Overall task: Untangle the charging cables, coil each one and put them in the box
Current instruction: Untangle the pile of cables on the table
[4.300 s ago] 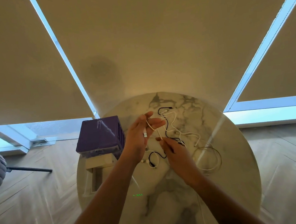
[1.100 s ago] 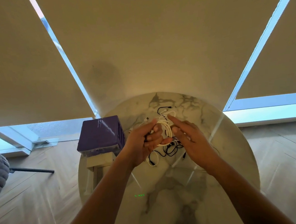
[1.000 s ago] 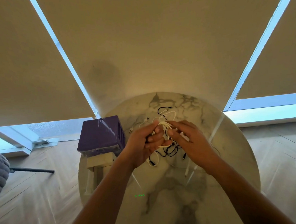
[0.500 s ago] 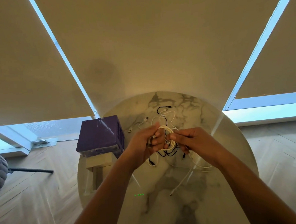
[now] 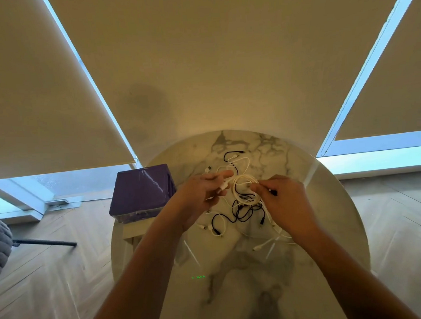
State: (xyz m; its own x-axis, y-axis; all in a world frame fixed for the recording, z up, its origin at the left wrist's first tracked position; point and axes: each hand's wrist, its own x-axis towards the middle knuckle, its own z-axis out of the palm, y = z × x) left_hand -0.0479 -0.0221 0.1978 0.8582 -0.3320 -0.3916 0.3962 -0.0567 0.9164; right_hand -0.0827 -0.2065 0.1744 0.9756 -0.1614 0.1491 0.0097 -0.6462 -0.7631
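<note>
Both grips close on one thin white charging cable (image 5: 245,189): the left hand (image 5: 202,197) pinches its plug end, the right hand (image 5: 283,199) pinches the wound loops, seemingly so the coil keeps its shape above the round marble worktop (image 5: 332,226). Tangled black and white cables (image 5: 240,213) lie beneath. At the left sits the purple rectangular box (image 5: 140,190), near enough for a short drop.

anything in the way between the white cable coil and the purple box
Only the left hand, which holds one end of the white cable coil, lies between it and the purple box. The right hand pinches the coil's other side.
</note>
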